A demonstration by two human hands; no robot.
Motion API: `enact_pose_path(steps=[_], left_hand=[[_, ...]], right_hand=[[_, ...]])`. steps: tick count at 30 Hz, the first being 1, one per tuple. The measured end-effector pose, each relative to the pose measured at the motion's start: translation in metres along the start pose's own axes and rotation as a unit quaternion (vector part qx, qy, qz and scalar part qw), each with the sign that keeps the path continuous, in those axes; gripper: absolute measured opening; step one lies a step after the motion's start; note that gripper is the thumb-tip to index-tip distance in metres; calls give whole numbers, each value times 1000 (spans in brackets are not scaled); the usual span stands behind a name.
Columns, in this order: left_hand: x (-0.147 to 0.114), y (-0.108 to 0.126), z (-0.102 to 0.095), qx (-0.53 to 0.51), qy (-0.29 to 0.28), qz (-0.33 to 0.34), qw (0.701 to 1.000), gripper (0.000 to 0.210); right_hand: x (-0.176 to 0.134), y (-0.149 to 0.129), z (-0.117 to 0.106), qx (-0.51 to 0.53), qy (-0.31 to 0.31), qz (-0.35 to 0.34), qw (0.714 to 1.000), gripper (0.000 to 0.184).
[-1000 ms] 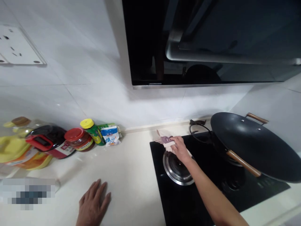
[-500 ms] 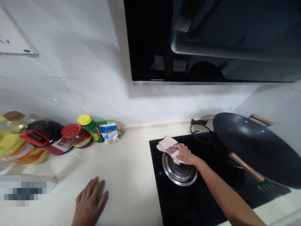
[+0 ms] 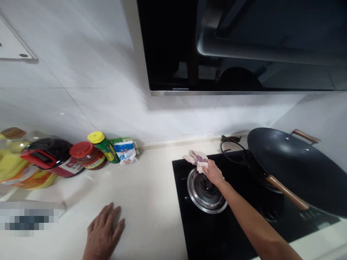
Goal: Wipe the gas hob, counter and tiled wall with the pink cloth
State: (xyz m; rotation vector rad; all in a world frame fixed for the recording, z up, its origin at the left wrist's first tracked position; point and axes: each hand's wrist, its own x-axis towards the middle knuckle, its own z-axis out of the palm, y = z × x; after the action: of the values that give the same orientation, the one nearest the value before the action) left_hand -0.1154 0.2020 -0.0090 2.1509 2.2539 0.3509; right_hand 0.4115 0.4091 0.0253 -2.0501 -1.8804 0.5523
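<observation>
My right hand (image 3: 214,173) is closed on a pale pink cloth (image 3: 197,159) with a purple patch. The cloth is bunched at the back rim of the left burner (image 3: 207,193), a round metal ring with a dark centre, set in the black glass cooktop (image 3: 200,238). My left hand (image 3: 103,229) rests flat on the white countertop (image 3: 146,209), fingers apart, holding nothing. Part of the cloth is hidden beneath my right fingers.
A black wok (image 3: 295,162) with wooden handles sits over the right burner. Behind it lies a black pan support (image 3: 230,148). The range hood (image 3: 230,76) overhangs the cooktop. Along the wall stand a red-lidded jar (image 3: 88,155), a green bottle (image 3: 105,148), a packet (image 3: 126,152) and large bottles (image 3: 54,157).
My right hand and the cloth have shifted slightly back, away from me, uncovering more of the left burner. The cloth is more bunched. My left hand stays in place.
</observation>
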Motion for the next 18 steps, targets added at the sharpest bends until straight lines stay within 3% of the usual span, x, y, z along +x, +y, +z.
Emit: enact_pose_path(steps=[5,12,14,18], left_hand=[[1,2,-2,-3,-6,-5,1000,57],[1,4,-2,-7,-3,-7,1000,57],[1,4,-3,-4,-6,-6,1000,58],[1,4,-4,2,-7,-2,1000,57]], right_hand=[[16,2,-5,93,7,70,993,51],[-4,29,-31,254,-58,57,964,48],[-11,33,-32,214,-90,20,972,57],[-7,31,-24,37,-111,-28,993,68]])
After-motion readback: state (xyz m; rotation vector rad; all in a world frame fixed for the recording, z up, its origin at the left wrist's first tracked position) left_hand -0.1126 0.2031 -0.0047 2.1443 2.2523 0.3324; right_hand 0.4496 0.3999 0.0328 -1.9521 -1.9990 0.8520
